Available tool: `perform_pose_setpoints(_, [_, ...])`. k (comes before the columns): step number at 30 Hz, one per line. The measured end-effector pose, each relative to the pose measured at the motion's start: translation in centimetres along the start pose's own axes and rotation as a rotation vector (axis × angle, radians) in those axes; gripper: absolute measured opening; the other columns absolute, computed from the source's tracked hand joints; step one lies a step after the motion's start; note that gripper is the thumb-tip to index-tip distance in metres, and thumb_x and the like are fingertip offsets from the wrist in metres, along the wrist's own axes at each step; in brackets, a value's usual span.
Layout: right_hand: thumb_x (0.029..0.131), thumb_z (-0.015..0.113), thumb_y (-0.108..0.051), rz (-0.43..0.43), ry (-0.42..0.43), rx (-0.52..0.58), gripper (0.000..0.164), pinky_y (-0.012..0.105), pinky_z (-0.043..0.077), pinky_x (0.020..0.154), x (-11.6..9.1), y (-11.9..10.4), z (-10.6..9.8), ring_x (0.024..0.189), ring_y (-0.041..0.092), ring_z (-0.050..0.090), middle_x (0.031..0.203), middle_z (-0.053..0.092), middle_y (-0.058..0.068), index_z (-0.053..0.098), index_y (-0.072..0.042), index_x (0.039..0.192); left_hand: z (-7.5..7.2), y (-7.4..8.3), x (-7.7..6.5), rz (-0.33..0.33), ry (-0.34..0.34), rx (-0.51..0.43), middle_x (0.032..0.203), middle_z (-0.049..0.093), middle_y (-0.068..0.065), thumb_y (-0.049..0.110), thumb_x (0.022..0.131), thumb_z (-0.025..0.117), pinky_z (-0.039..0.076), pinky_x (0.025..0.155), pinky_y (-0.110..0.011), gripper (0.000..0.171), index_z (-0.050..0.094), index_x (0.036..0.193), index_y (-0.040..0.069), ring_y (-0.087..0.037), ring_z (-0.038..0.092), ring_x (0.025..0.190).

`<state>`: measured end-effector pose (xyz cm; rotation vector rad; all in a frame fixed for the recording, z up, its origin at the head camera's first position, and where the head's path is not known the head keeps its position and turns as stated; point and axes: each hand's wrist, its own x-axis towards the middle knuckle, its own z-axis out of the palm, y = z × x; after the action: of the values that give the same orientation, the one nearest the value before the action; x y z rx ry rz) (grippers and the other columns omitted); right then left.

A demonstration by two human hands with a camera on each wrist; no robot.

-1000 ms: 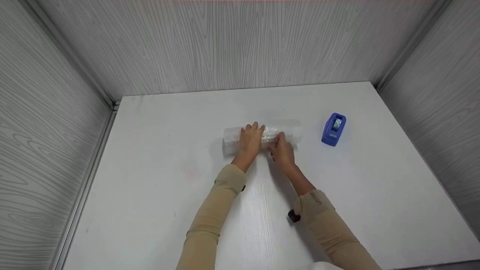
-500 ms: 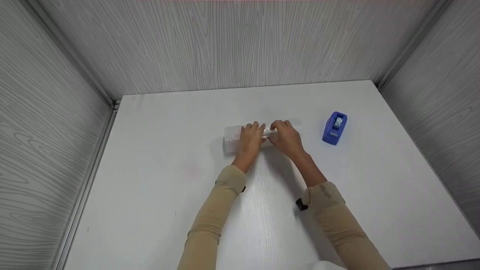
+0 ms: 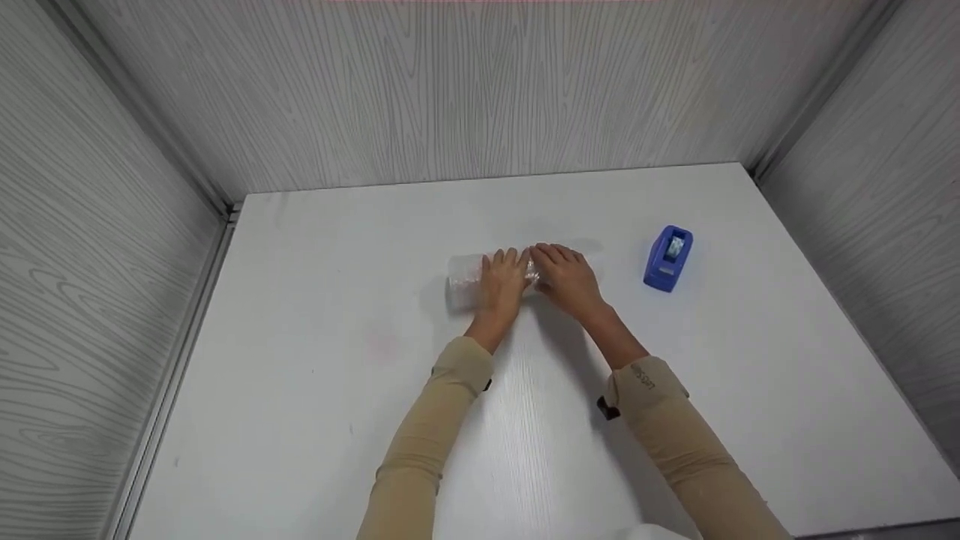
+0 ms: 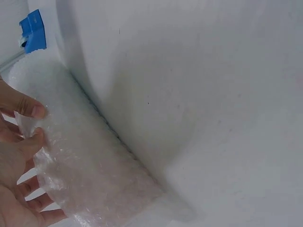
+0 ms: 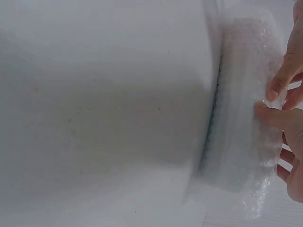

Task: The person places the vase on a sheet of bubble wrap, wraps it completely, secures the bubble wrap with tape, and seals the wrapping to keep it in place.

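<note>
A cylinder of clear bubble wrap lies crosswise on the white table. My left hand holds it left of its middle, fingers over the top. Close beside it, my right hand lies across the right part, and the index fingers almost meet. In the left wrist view both thumbs press the near side of the bubble wrap, one from each hand. The right wrist view shows the fingers bent round the bubble wrap. What lies inside the cylinder cannot be told.
A blue tape dispenser with a roll of clear tape stands to the right of the bubble wrap. Grey wood-grained panels enclose the white table at the back and sides.
My right hand has gone from pinching at the near side of the bubble wrap to lying over its top, its fingers now flatter. My left hand has stayed in place.
</note>
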<state>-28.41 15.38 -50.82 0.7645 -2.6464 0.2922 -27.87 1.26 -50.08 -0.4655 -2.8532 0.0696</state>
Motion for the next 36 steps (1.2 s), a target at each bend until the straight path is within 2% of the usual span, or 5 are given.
perform_pose_setpoints(4, [0.076, 0.075, -0.012, 0.008, -0.030, -0.023, 0.060, 0.047, 0.037, 0.094, 0.1, 0.0, 0.1, 0.118, 0.030, 0.044, 0.129, 0.050, 0.013, 0.050, -0.001, 0.129, 0.3, 0.1, -0.1, -0.005, 0.009, 0.041, 0.117, 0.052, -0.003, 0.039, 0.086, 0.057, 0.035, 0.096, -0.041, 0.054, 0.047, 0.135, 0.019, -0.021, 0.046, 0.113])
perform_pose_setpoints(17, [0.077, 0.074, -0.013, -0.031, -0.003, -0.075, 0.056, 0.047, 0.040, 0.090, 0.1, -0.3, -0.1, 0.114, 0.032, 0.047, 0.126, 0.052, 0.014, 0.052, -0.002, 0.128, 0.2, 0.3, -0.4, -0.025, 0.071, 0.084, 0.112, 0.052, -0.001, 0.038, 0.084, 0.059, 0.038, 0.093, -0.042, 0.053, 0.050, 0.132, 0.018, -0.021, 0.048, 0.107])
perform_pose_setpoints(23, [0.078, 0.074, -0.015, -0.039, 0.024, -0.113, 0.056, 0.048, 0.040, 0.090, -0.1, -0.3, 0.1, 0.113, 0.032, 0.048, 0.125, 0.053, 0.015, 0.053, -0.002, 0.128, 0.3, 1.3, -0.8, 0.002, -0.049, 0.258, 0.130, 0.042, -0.006, 0.027, 0.096, 0.045, 0.035, 0.097, -0.044, 0.051, 0.033, 0.143, 0.012, -0.027, 0.039, 0.122])
perform_pose_setpoints(27, [0.085, 0.066, -0.021, -0.046, -0.048, -0.242, 0.057, 0.047, 0.036, 0.095, -0.3, -0.8, 0.5, 0.119, 0.034, 0.043, 0.131, 0.047, 0.018, 0.045, 0.002, 0.133, 0.3, 2.0, -1.0, 0.000, -0.145, 0.382, 0.140, 0.033, -0.012, 0.026, 0.100, 0.036, 0.034, 0.098, -0.048, 0.052, 0.021, 0.146, 0.008, -0.033, 0.032, 0.128])
perform_pose_setpoints(36, [0.095, 0.047, -0.029, -0.013, -0.267, -0.512, 0.064, 0.050, 0.024, 0.103, -0.6, -2.2, 1.2, 0.130, 0.038, 0.026, 0.143, 0.027, 0.025, 0.023, 0.008, 0.141, 0.3, 3.0, -0.9, -0.031, -0.198, 0.407, 0.143, 0.028, -0.015, 0.026, 0.101, 0.031, 0.033, 0.098, -0.050, 0.051, 0.018, 0.147, 0.007, -0.037, 0.029, 0.128])
